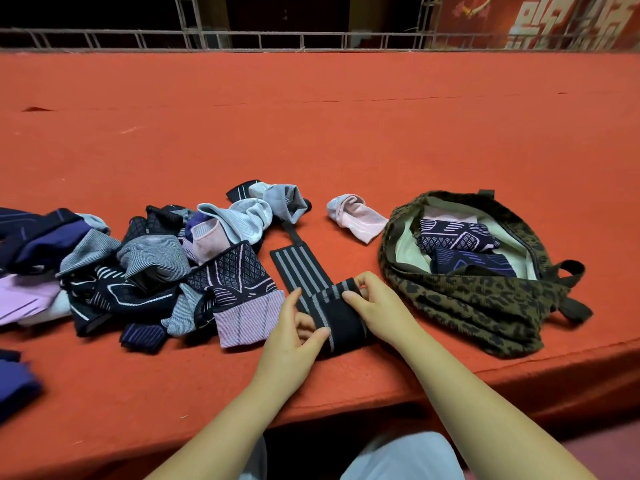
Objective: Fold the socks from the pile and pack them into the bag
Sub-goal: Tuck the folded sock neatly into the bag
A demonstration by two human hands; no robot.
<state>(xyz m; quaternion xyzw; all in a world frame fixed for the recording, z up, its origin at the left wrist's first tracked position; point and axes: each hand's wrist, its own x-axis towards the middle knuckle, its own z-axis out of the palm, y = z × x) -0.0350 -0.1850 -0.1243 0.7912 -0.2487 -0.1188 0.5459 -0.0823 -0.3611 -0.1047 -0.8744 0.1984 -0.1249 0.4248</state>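
Note:
A black sock with grey stripes (301, 268) lies on the red table surface (311, 133), its near end rolled up. My left hand (294, 334) pinches the roll's left side. My right hand (375, 306) grips its top right edge with curled fingers. A pile of socks (156, 268) in dark, grey and pink patterns spreads to the left. The leopard-print bag (467, 299) lies open on the right with two dark patterned folded socks (457, 237) inside.
A folded pink sock (356, 218) lies alone between the pile and the bag. More dark blue fabric (14, 382) sits at the far left edge. A metal railing (311, 39) runs behind the table. The table's front edge is close below my hands.

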